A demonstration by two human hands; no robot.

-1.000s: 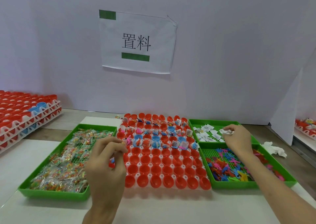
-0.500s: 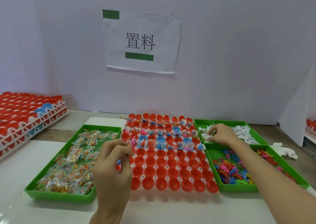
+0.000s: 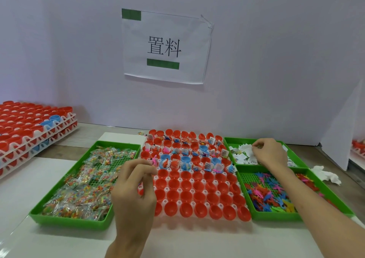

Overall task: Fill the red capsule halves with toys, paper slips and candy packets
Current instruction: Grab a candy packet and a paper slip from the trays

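Observation:
A white holder of red capsule halves (image 3: 197,194) sits in the middle. Its back rows hold toys and paper slips, and a few halves there are blue; the front rows are bare. My left hand (image 3: 134,186) hovers over the holder's left edge, fingers curled, pinching what looks like a small blue toy, mostly hidden. My right hand (image 3: 268,155) is in the green tray of paper slips (image 3: 237,140), fingertips pinching slips (image 3: 246,155). A green tray of candy packets (image 3: 59,220) lies at the left. A green tray of coloured toys (image 3: 276,217) lies at the right front.
Stacked holders of red capsule halves (image 3: 29,123) stand at the far left. A crumpled white tissue (image 3: 325,174) lies right of the trays. A wall with a paper sign (image 3: 166,46) closes the back, and a white partition (image 3: 339,139) stands at the right.
My right hand has moved left across the slip tray and now pinches slips. My left hand has stayed curled over the holder's left edge.

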